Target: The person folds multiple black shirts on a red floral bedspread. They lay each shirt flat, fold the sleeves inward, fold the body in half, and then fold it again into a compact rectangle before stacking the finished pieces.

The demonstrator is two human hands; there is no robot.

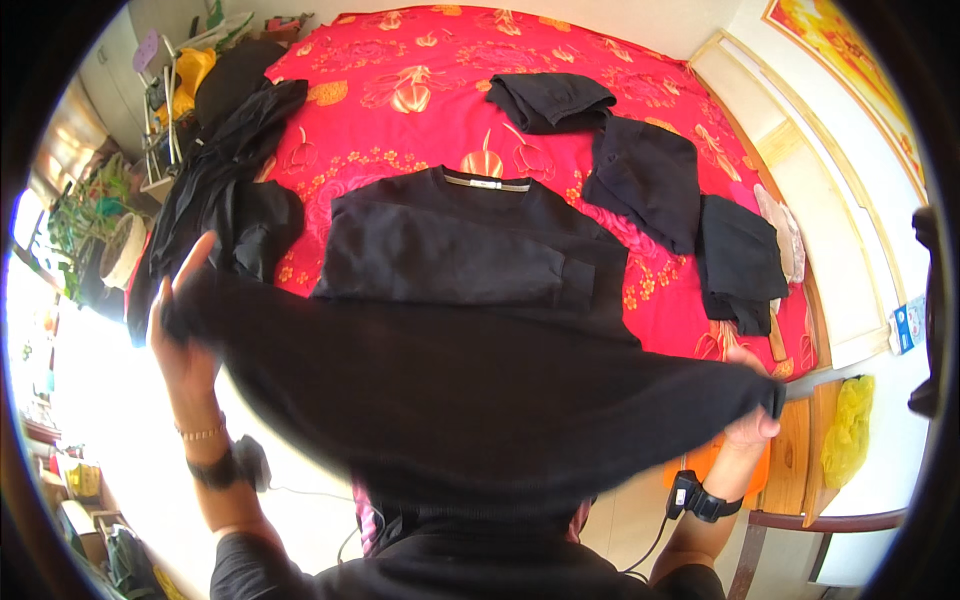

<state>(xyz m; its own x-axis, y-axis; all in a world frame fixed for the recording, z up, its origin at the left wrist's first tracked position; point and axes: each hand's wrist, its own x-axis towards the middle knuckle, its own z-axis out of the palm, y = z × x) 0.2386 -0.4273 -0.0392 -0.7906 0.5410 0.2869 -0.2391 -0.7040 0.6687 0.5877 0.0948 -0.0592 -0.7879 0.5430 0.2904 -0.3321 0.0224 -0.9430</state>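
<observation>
Broadly, the view is filled by a bed (350,60) spread with a red flowered cover, on whose near part a black sweater (450,370) is laid out straight ahead of the person, between the two hands. Its length is set from the collar, pointed away, to the hem, drawn toward the body; the lower part is lifted off and stretched crosswise from hand to hand, while the chest is left flat with a sleeve folded over it. Neither hand can be called nearer, since the cloth is held by both (the left end is carried a little farther out). On the left, a heap of dark clothes (215,190) is piled along the bed's edge, close beyond the left hand (185,345); on the right, three folded dark garments (645,180) are strung in a slanting row, the lowest placed just beyond the right hand (748,420). Sideways room is thus limited by clothes at both ends, but nothing is seen between the hands except the sweater itself. By the left hand its left corner is gripped, the exact finger hold being partly hidden; by the right, the opposite corner is pinched. Off the bed, a yellow bag (850,430) is seen past the right wrist. Smallest, a pale label (487,184) is shown inside the collar.
</observation>
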